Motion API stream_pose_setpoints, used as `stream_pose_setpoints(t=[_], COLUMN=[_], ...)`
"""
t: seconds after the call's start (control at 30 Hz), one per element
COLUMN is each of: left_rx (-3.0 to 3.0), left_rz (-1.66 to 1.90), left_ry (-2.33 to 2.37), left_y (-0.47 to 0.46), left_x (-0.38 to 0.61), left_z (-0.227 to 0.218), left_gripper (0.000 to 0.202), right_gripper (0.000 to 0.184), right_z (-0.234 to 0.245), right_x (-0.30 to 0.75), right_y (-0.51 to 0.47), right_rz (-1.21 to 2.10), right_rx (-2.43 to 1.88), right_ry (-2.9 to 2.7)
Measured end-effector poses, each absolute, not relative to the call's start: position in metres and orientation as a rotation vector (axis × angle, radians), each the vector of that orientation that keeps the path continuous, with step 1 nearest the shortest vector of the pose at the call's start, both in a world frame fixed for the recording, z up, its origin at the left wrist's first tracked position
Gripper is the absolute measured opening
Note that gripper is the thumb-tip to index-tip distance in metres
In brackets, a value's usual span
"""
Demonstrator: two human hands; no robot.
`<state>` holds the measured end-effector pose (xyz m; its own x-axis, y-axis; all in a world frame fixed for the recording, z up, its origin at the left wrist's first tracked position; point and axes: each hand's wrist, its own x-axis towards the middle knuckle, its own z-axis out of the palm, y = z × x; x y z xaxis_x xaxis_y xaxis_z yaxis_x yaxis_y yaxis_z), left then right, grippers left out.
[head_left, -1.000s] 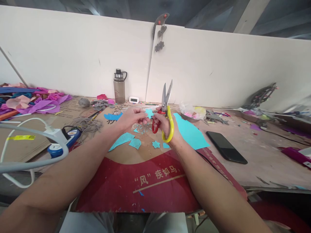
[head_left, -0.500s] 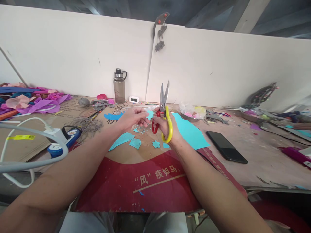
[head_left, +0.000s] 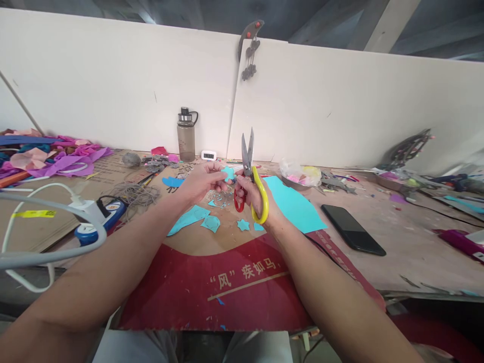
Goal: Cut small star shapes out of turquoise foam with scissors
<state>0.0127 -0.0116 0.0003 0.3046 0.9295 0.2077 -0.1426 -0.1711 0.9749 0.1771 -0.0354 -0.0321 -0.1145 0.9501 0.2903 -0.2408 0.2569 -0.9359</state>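
My left hand point(head_left: 204, 182) pinches a small blue foam cutout point(head_left: 228, 174) above the table. My right hand point(head_left: 257, 197) grips scissors point(head_left: 250, 174) with one yellow and one red handle, blades pointing up and almost closed, right beside the cutout. Below the hands lie blue foam scraps point(head_left: 192, 218), a small blue star point(head_left: 242, 225) and fine trimmings. A larger blue foam sheet point(head_left: 294, 202) lies to the right of my right hand.
A black phone point(head_left: 353, 229) lies right of the blue sheet. A water bottle point(head_left: 185, 134) and a small white timer point(head_left: 208, 155) stand by the back wall. Purple and pink material point(head_left: 56, 156) is piled at left. A white cable and power strip point(head_left: 88, 216) sit near left.
The scissor blades have swung closed and tilted left toward the cutout. My left hand has turned the blue piece slightly.
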Motion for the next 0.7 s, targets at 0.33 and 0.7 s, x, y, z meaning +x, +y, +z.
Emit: stream_pose_setpoints(t=[0.33,0.7], left_rx=[1.51,1.657], left_rz=[1.133,1.058], left_ry=[0.804,0.776], left_y=[-0.01,-0.007], left_x=[0.011,0.01], left_z=[-0.004,-0.011], left_gripper=[0.02,0.014], right_gripper=[0.042,0.036], right_z=[-0.032,-0.03], right_x=[0.179,0.179], right_y=[-0.035,-0.037], right_rz=[1.055,0.989], right_rx=[-0.774,-0.878], right_ry=[-1.234,-1.304])
